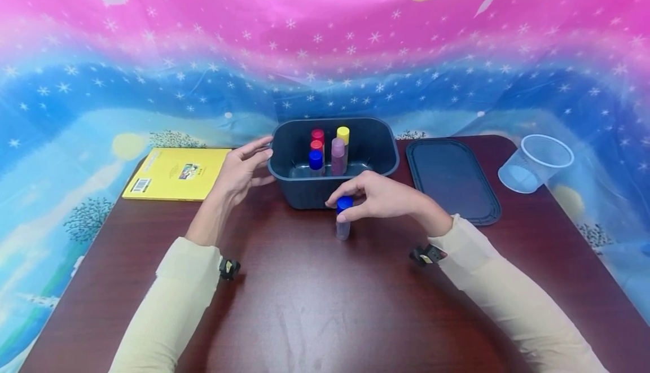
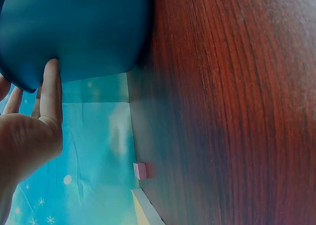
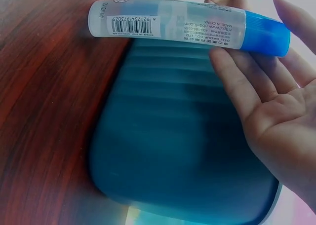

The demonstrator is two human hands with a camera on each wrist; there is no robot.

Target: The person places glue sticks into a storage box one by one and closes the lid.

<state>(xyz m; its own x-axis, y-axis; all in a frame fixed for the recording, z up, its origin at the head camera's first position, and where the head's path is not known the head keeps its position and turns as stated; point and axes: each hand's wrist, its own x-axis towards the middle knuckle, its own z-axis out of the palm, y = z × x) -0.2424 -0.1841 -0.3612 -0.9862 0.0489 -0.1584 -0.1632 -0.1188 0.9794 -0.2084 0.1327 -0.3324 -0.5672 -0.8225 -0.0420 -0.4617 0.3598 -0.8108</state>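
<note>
A clear tube with a blue cap [image 1: 343, 232] stands upright just in front of a dark rectangular bin [image 1: 304, 195]. My right hand [image 1: 383, 193] surrounds its cap, thumb on the near side and fingers on the bin side. In the right wrist view the tube [image 3: 168, 25] shows a barcode and small print, and a gap appears between thumb and cap. Several capped tubes stand inside the bin: red, blue, yellow and a purple one [image 1: 337, 158]. At the bin's left side, my left hand [image 1: 238, 171] rests straight fingertips against the rim and wall.
A dark lid [image 1: 452, 178] lies flat right of the bin. Farther right a clear plastic cup [image 1: 533, 167] is tilted. On the left lies a yellow book [image 1: 170, 172]. Brown wooden tabletop [image 1: 315, 305] extends in front, and a patterned cloth [image 1: 325, 40] hangs behind.
</note>
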